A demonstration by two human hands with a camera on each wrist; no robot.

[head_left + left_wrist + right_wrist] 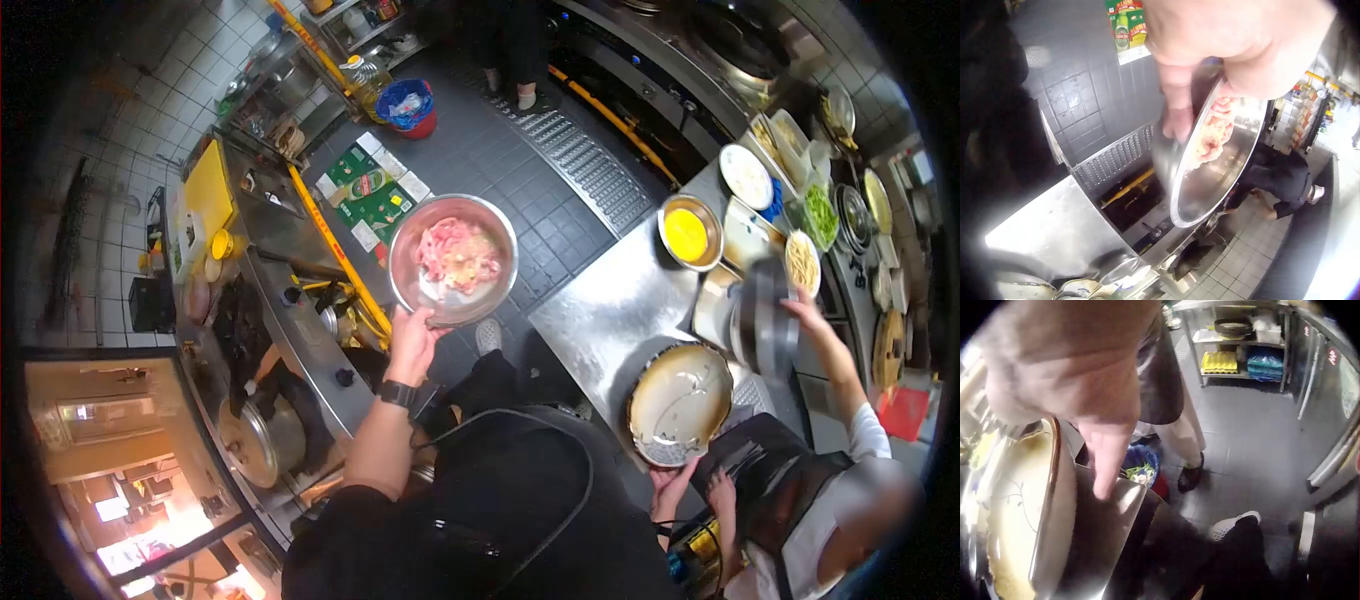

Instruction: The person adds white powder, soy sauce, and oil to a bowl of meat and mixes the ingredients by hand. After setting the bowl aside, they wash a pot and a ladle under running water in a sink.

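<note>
The left hand (412, 352) grips the rim of a metal bowl (405, 275) — pink, meat-like pieces (458, 255) lie inside — and holds it above the tiled floor (555, 235). At the near side of the steel table (590, 310) is a brown-rimmed dish (682, 400), the right hand (673, 486) at its edge; whether those fingers grip it I cannot tell. Beyond sits a bowl of yellow liquid (686, 236), and rightmost another person (815, 500) holds a blurred dark object (768, 320)

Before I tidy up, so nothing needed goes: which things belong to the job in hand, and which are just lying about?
Likely in the job:
metal bowl, in left fingers
pink meat inside
patterned dish near right fingers

Apparently lying about:
green cardboard
red bin
</note>
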